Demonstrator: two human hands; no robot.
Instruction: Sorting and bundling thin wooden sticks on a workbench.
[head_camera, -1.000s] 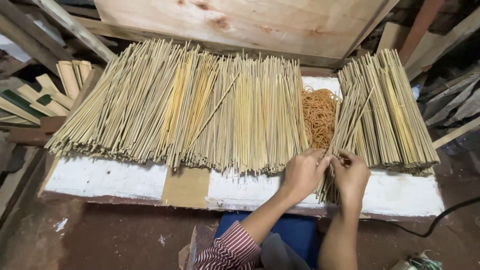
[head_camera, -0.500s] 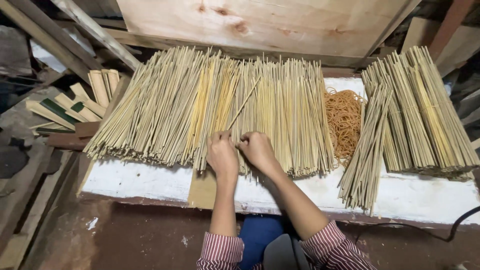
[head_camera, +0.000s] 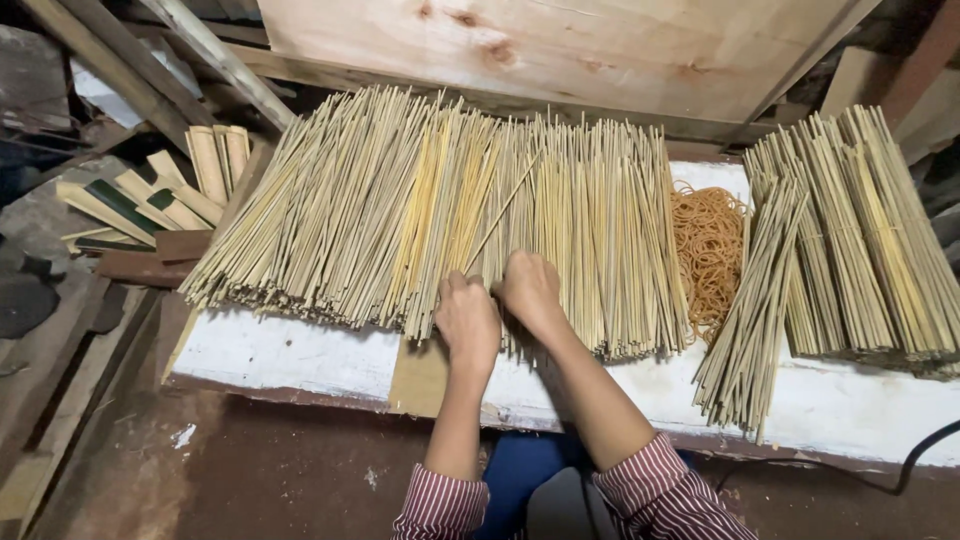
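Observation:
A wide heap of thin loose bamboo sticks lies across a white-painted bench. My left hand and my right hand rest side by side on the near ends of the sticks at the heap's middle, fingers curled into them. One stick juts up slantwise between the hands. To the right lie a pile of orange rubber bands and tied bundles of sticks, with one bundle slanting toward the bench edge.
A large plywood sheet leans behind the bench. Split bamboo pieces and wooden planks lie at the left. A black cable runs at the lower right. The brown floor shows below the bench.
Both hands left the slanting bundle at the right and moved left to the loose heap's middle. The view has shifted left with them.

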